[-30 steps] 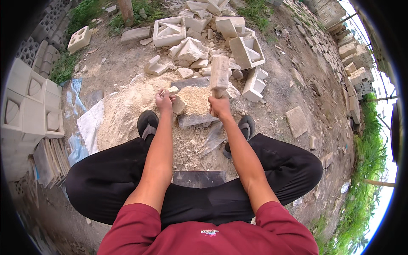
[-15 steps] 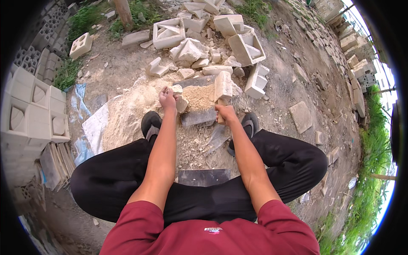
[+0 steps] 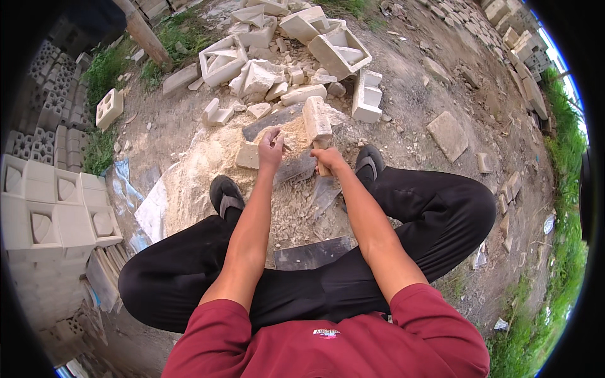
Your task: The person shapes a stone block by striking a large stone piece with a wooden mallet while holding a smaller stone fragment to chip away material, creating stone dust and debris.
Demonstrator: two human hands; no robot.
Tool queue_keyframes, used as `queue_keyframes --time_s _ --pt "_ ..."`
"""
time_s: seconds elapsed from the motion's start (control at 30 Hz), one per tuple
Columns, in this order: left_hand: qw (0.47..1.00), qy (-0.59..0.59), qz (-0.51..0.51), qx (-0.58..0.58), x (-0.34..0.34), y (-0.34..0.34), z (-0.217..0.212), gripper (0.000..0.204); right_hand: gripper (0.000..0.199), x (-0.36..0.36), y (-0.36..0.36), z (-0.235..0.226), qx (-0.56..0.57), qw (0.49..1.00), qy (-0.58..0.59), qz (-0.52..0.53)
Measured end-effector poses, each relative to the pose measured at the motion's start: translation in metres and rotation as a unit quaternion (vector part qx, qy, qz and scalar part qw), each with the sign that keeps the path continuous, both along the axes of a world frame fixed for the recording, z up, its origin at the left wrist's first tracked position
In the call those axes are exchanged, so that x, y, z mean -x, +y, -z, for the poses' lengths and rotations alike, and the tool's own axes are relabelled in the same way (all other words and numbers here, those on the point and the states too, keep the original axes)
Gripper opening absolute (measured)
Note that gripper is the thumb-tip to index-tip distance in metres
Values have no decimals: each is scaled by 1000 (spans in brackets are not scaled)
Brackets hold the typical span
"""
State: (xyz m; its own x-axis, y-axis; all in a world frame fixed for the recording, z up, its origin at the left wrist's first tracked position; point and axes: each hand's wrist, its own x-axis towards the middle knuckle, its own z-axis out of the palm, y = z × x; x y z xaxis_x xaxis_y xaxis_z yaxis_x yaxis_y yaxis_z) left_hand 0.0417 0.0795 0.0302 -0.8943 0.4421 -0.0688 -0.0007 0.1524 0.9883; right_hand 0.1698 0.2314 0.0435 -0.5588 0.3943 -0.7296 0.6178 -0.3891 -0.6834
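Note:
My right hand point(image 3: 326, 159) is wrapped around the short handle of a pale, dusty mallet point(image 3: 316, 120) with a block-shaped head pointing away from me. To its left, my left hand point(image 3: 271, 149) hovers over the crumbs with its fingers curled together. A small dark bit shows at its fingertips, too small to name. Beside that hand rests a pale block chunk point(image 3: 247, 155) on a heap of yellowish sand and chips point(image 3: 205, 160). Dark flat slabs point(image 3: 296, 170) lie under and around the crumbs between my feet.
Broken hollow blocks point(image 3: 340, 53) and rubble are piled just ahead. Moulded blocks point(image 3: 53, 198) are stacked at the left, near a white sheet point(image 3: 151, 211). A wooden post point(image 3: 144, 33) stands far left. A flat stone point(image 3: 448, 136) and grass point(image 3: 564, 170) lie right.
The view has turned and shifted. My left hand has moved right, across the chunk and closer to the mallet. The pale piece at its fingers earlier no longer shows there. My right hand keeps its grip.

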Motion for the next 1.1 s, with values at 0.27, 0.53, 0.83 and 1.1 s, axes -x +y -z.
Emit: queue_keyframes --time_s 0.27,0.53,0.83,1.1 --pt "892 237 153 353 8 -18 -6 56 24 1 -3 0 4 1000 15 1" --pt "882 219 176 378 1 -2 -20 37 21 11 6 1 -62 997 35 -28" --pt "903 195 65 377 2 -20 -8 21 25 34 -42 -84 -216 965 141 -40" --pt "897 218 59 379 15 -9 -7 19 32 17 -36 -16 -316 927 -41 -199"
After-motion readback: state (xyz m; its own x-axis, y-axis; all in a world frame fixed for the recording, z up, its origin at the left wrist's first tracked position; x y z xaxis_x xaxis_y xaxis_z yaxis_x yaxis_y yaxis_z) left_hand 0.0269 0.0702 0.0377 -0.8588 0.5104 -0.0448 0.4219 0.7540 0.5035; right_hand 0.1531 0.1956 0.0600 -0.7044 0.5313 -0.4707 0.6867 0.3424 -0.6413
